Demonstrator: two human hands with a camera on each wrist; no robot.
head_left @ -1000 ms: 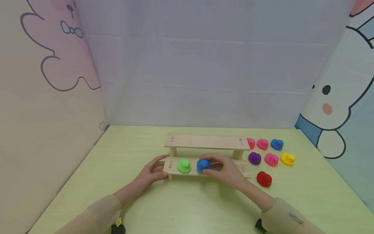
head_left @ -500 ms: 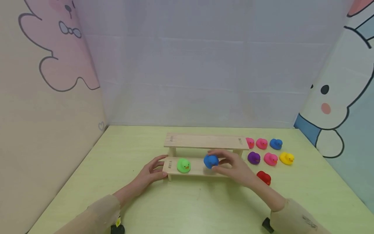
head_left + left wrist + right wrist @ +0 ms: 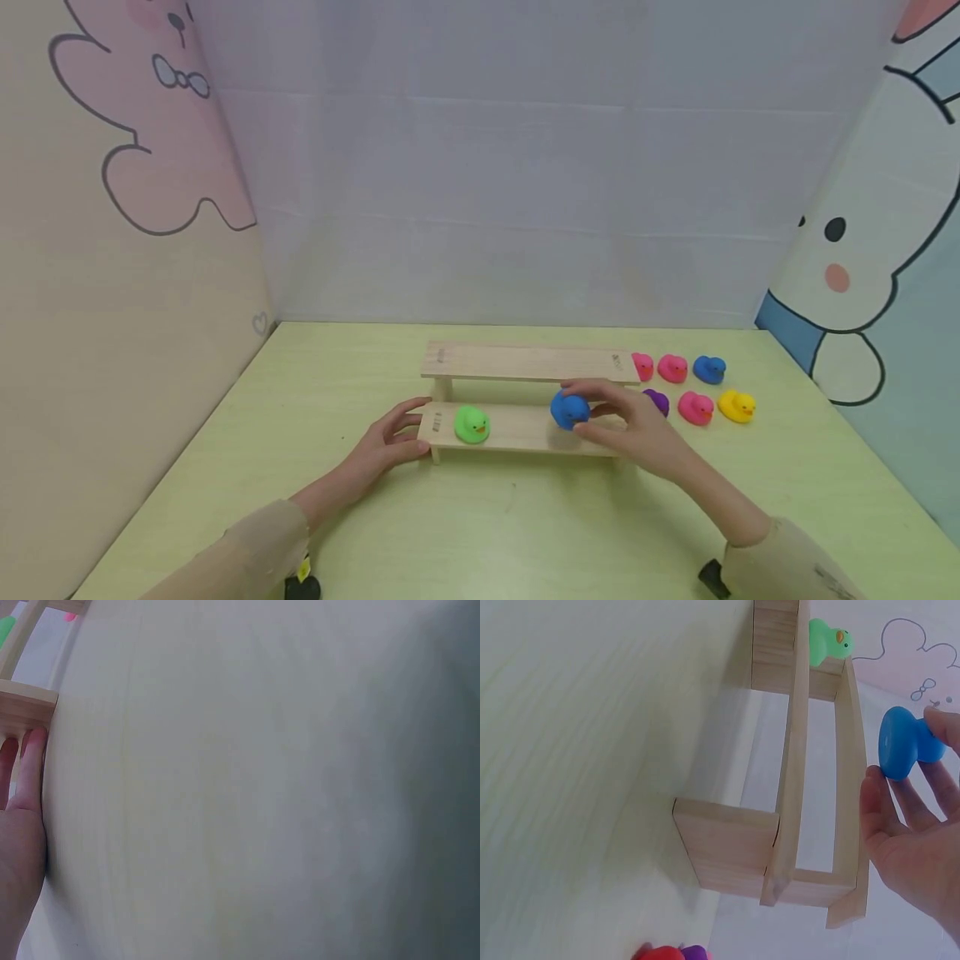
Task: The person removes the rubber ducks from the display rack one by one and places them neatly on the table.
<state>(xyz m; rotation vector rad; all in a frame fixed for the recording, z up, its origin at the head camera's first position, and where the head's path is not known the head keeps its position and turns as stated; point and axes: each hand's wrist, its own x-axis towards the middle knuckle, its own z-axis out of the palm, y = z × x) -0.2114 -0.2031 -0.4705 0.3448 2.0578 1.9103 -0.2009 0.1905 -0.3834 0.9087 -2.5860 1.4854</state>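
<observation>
A two-step wooden shelf point(image 3: 525, 362) stands on the table. On the left part of its lower step sits a green rubber duck point(image 3: 472, 424). My right hand point(image 3: 637, 429) pinches a blue rubber duck point(image 3: 570, 410) between thumb and fingers, over the right part of that step; the right wrist view shows this duck point(image 3: 904, 742) raised off the board. My left hand point(image 3: 381, 440) rests against the shelf's left end, its fingers extended. In the left wrist view, the fingertips of the left hand point(image 3: 21, 840) touch the wooden end point(image 3: 28, 705).
Right of the shelf lie several more ducks: pink ones point(image 3: 696, 408), a blue one point(image 3: 709, 369), a yellow one point(image 3: 737, 407) and a partly hidden purple one point(image 3: 657, 402). A red duck point(image 3: 660, 952) shows in the right wrist view; my right arm hides it in the head view.
My right hand has lifted the blue duck and carried it rightward along the lower step, away from the green duck. The left hand stays at the shelf's end.
</observation>
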